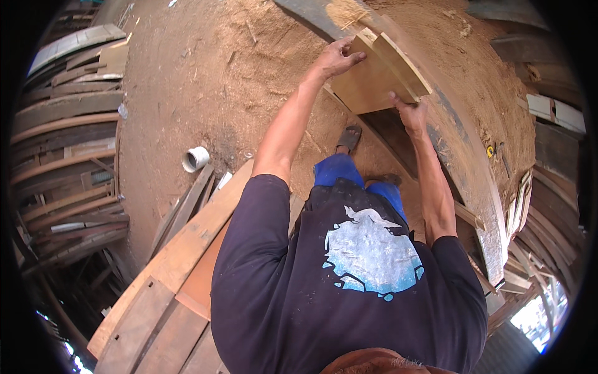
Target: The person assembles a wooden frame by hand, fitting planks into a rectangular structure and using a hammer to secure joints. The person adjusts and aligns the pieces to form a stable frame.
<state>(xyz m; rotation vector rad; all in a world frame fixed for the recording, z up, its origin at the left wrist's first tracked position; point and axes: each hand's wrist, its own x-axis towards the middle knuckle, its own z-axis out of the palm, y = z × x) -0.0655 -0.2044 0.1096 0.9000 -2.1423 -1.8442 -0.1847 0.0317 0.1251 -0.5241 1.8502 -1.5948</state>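
Both hands are on a pale wooden board, held tilted above a long workbench plank. My left hand grips its far left edge, the thumb on the near face and the other fingers partly hidden. At the lower right corner my right hand clasps the board, thumb on the near face and fingers mostly hidden behind. A narrower pale strip runs along the board's right side; whether it is joined or separate I cannot tell.
Sawdust lies heaped on the bench's far end and over the ground. Stacked planks line the left side. A white pipe piece lies on the ground at left. Wide boards lie at lower left. A yellow tape measure sits at right.
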